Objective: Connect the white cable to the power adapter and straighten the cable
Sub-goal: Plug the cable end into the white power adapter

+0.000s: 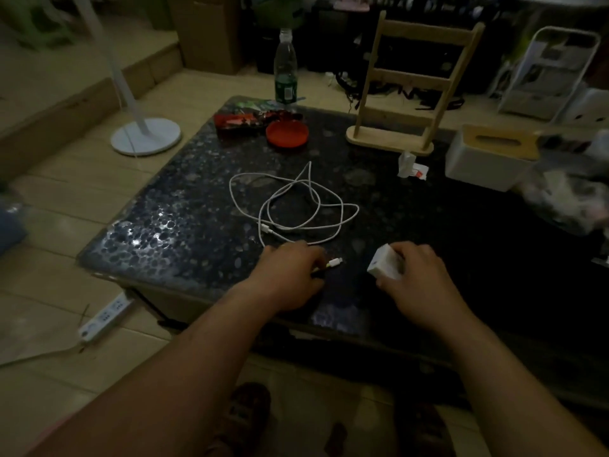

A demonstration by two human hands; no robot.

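While the left hand (290, 272) pinches one end of the white cable (293, 206) between thumb and fingertips, its connector (336, 260) juts toward the right hand (415, 275), whose grip is closed around the white power adapter (384, 267) near the desk's (184, 225) front edge. Plug and adapter are near each other but apart, and the plug seems aimed at the adapter so the two can be pushed together; the socket itself cannot be made out in the dim light. Both forearms reach forward from the front edge, wrists low, palms turned down and slightly inward. Behind the hands, the rest of the cable lies in loose, overlapping loops around the middle of the desk, its other plug resting inside the coil, so the straightening appears not yet begun. Toward the far edge stand a red dish (287, 133), a plastic bottle (285, 70) and a wooden rack (408, 90); a white tissue box (487, 159) sits by the right edge.
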